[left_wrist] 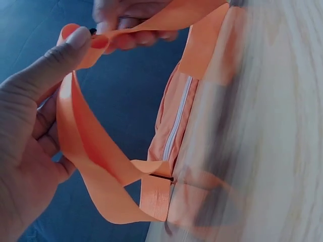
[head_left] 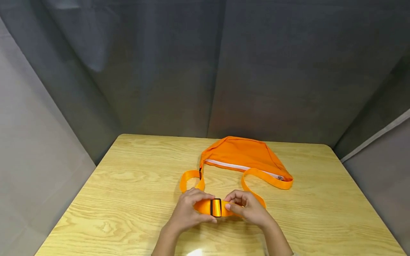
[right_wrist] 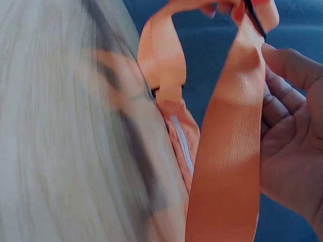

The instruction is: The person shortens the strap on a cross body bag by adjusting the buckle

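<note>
Between 2 hands (head_left: pixel 188 209) (head_left: pixel 250 209), buckle (head_left: pixel 211 207) on orange strap (head_left: pixel 203 206)

At the right of the frame, an orange strap (right_wrist: pixel 224 151) is held by the right hand (right_wrist: pixel 297 118) beside a black buckle (right_wrist: pixel 256 20).

Looks like a curtained-off booth to me, kind of a makeshift filming nook, tbh can't tell if it's inside a home, lab or office. Dark grey cloth (head_left: pixel 160 71) hangs in folds from about 11 to 1 o'clock, with a vertical seam (head_left: pixel 216 67) near 12. Paler grey sheeting (head_left: pixel 29 128) closes off 9 o'clock, and a greyish panel (head_left: pixel 381 170) with a light strip (head_left: pixel 376 135) along its top does 3 o'clock. The wood-grain tabletop (head_left: pixel 128 213) sits between them, bright glare (head_left: pixel 194 252) at 6.
</note>
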A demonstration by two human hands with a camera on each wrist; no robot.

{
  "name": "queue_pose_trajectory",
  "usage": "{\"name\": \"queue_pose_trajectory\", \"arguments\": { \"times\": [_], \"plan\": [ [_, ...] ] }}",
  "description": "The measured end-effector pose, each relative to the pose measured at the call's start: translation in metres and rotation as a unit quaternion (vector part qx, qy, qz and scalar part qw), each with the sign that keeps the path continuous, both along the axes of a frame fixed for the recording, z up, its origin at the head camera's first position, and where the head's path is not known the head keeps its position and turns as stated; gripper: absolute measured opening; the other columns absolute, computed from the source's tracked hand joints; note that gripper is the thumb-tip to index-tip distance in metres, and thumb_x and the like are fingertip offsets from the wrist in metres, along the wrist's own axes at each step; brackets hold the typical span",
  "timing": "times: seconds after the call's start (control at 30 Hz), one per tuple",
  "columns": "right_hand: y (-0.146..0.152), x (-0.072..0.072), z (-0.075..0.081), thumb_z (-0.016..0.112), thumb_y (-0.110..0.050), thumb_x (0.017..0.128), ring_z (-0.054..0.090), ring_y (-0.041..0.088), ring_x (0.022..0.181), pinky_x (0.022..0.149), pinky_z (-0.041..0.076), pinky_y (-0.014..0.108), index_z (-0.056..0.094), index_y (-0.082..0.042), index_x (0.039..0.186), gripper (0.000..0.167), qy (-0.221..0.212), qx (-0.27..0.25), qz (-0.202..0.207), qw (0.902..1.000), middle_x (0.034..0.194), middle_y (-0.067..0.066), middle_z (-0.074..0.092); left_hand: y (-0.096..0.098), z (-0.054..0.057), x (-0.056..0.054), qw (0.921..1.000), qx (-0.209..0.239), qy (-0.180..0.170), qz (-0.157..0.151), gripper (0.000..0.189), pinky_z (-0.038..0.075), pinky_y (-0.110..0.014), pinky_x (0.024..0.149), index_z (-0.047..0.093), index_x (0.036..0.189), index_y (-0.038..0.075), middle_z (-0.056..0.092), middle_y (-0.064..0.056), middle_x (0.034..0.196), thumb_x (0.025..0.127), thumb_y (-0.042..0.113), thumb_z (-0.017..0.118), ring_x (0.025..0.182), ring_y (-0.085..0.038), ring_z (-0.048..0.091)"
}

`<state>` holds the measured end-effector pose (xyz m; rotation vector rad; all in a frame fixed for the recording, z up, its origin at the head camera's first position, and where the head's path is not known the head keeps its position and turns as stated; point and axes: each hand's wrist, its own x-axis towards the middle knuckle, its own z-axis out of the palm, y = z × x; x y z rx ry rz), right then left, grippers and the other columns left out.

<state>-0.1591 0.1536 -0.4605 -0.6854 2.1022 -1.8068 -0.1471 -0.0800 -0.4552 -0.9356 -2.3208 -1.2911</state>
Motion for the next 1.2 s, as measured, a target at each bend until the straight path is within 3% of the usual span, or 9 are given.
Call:
{"name": "queue_pose_trajectory", "arguments": {
  "times": [0.2,0.4,0.5,0.7,0.97,1.2],
  "plan": [
    [0.009,0.0,-0.004,0.059,-0.004,0.09,0.046,0.006,0.059,0.05,0.04,0.023,0.06,0.008,0.094,0.013,0.003,-0.037,0.028,0.9989,0.073,0.002,0.056,-0.001,-0.002,-0.001,0.9992,0.027,0.001,-0.03,0.058,0.047,-0.028,0.078,0.071,0.101,0.012,0.065,0.008,0.093,0.048,0.022,0.091,0.085,-0.007,0.058],
    [0.004,-0.001,-0.001,0.059,0.0,0.089,0.047,0.004,0.061,0.052,0.041,0.019,0.06,0.011,0.093,0.012,0.017,-0.088,0.03,0.9956,0.075,0.0,0.058,0.0,-0.003,-0.003,0.9981,0.043,-0.004,-0.044,0.054,0.049,-0.027,0.075,0.071,0.101,0.013,0.065,0.008,0.094,0.052,0.016,0.091,0.086,-0.009,0.058],
    [0.001,-0.003,-0.002,0.059,0.0,0.088,0.049,0.005,0.063,0.054,0.042,0.019,0.06,0.012,0.093,0.013,0.016,-0.096,0.034,0.9947,0.076,0.0,0.06,0.002,-0.002,-0.003,0.9982,0.041,-0.011,-0.042,0.052,0.049,-0.027,0.074,0.071,0.1,0.014,0.065,0.009,0.093,0.053,0.016,0.091,0.085,-0.008,0.058],
    [0.003,-0.002,-0.004,0.059,0.003,0.087,0.042,0.003,0.054,0.047,0.036,0.017,0.059,0.014,0.09,0.011,0.001,-0.105,0.013,0.9944,0.066,-0.002,0.057,0.001,-0.001,-0.002,0.9988,0.034,-0.017,-0.03,0.053,0.048,-0.027,0.075,0.071,0.1,0.014,0.063,0.01,0.093,0.052,0.016,0.092,0.085,-0.007,0.056],
    [-0.005,0.002,-0.002,0.059,0.003,0.087,0.041,0.004,0.052,0.045,0.035,0.019,0.059,0.014,0.09,0.011,-0.002,-0.117,0.014,0.993,0.065,-0.002,0.057,0.0,0.0,-0.002,0.9998,0.012,-0.002,-0.018,0.051,0.045,-0.026,0.072,0.072,0.097,0.016,0.061,0.013,0.087,0.051,0.019,0.092,0.08,-0.005,0.052],
    [-0.005,0.002,-0.001,0.06,0.0,0.088,0.051,0.007,0.06,0.053,0.045,0.019,0.059,0.015,0.095,0.016,-0.02,-0.106,0.013,0.9941,0.075,0.002,0.063,0.002,0.001,-0.003,0.9998,0.007,0.01,-0.015,0.053,0.043,-0.024,0.068,0.072,0.1,0.016,0.059,0.011,0.086,0.051,0.024,0.092,0.08,-0.007,0.049]
  ]
}}
